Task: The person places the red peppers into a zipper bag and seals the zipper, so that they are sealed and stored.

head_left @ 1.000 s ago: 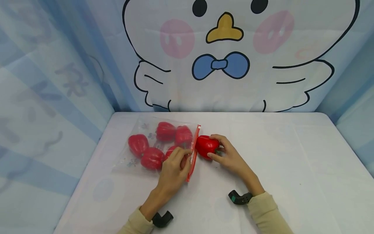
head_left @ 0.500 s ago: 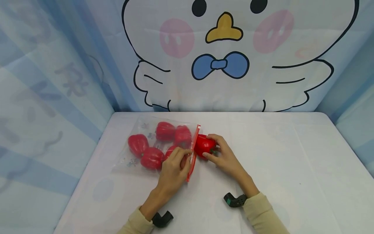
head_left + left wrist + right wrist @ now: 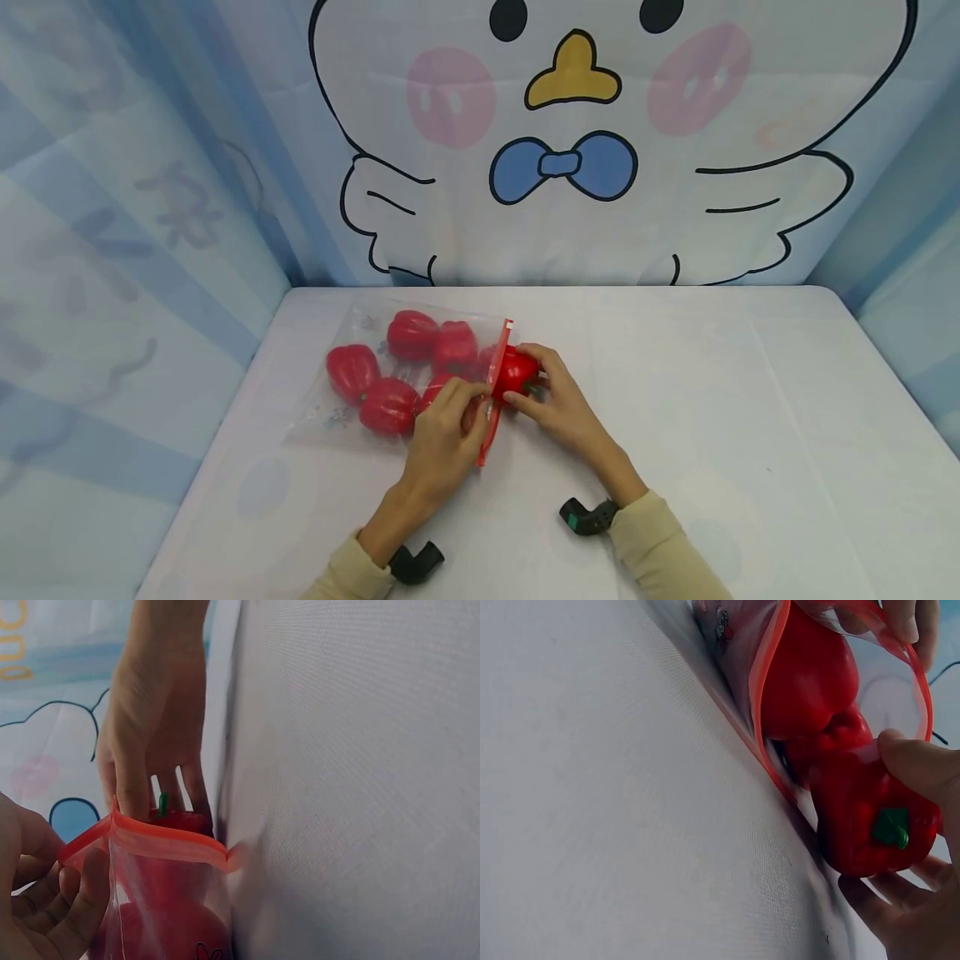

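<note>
On the table lies a clear zip bag with a red zip edge, several red bell peppers inside it. My left hand pinches the red edge and holds the mouth apart, as the right wrist view shows. With thumb and fingers, my right hand grips another red bell pepper by its stem end, a green stem facing the palm. That pepper is partly inside the bag's mouth. In the left wrist view, its far part shows only through the film.
A white cloth covers the table. Behind it hangs a curtain printed with a cartoon face and a blue bow. Blue patterned curtains stand at both sides. Each wrist wears a black camera mount.
My right hand has moved left, carrying its pepper from beside the red edge into the bag's mouth. The two upper peppers in the bag have shifted left. My left hand has stayed put.
</note>
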`<control>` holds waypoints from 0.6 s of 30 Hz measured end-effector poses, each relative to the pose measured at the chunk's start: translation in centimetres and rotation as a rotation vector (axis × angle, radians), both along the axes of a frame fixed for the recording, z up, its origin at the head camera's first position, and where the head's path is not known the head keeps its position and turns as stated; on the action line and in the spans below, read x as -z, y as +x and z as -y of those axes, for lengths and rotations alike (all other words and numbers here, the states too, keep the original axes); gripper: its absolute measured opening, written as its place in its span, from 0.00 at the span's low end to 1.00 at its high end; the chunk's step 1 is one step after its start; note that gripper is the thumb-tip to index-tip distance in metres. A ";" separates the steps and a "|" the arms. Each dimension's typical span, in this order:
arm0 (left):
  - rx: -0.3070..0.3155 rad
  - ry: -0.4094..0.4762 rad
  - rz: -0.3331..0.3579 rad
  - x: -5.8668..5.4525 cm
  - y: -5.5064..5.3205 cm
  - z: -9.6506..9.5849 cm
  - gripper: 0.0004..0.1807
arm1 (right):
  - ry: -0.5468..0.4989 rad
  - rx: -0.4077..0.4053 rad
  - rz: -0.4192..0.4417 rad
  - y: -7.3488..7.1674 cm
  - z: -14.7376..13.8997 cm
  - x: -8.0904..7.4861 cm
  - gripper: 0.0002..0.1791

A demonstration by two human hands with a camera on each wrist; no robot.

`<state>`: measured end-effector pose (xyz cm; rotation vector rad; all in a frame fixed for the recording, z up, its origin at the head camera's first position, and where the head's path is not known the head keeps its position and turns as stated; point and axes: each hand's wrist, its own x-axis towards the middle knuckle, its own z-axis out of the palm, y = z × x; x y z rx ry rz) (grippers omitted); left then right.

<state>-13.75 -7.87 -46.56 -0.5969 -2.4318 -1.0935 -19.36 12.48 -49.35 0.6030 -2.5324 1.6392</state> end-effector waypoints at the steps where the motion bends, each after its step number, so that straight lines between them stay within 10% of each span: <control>1: 0.001 0.001 0.000 0.0 0.0 0.0 0.15 | 0.001 0.002 0.007 0.0 0.1 0.0 0.40; 18: 0.000 0.011 -0.007 0.1 -0.1 -0.1 0.14 | -0.106 0.011 0.261 -0.8 1.4 0.0 0.47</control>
